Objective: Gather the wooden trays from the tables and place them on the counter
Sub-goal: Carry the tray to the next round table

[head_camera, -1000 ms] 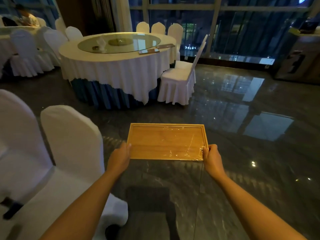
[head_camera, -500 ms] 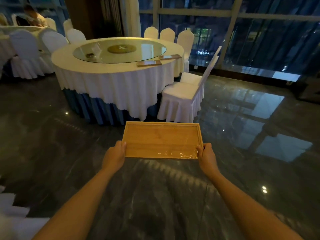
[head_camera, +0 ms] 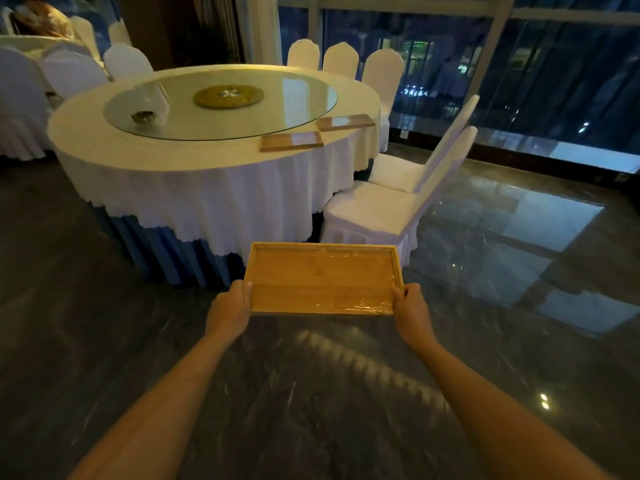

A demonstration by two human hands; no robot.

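I hold a rectangular wooden tray, wrapped in clear film, level in front of me over the dark floor. My left hand grips its left short edge and my right hand grips its right short edge. Ahead stands a round table with a white cloth. Two more wooden trays lie on its near right rim: one closer to me, another just beyond it to the right.
A glass turntable with a small dish covers the table's middle. White-covered chairs stand at the table's right, more behind it. A second table and chairs are at far left. Windows line the back; polished floor lies to the right.
The round table has come closer and larger in view. The white chairs that were at my near left have dropped out of sight. My grip on the tray is unchanged.
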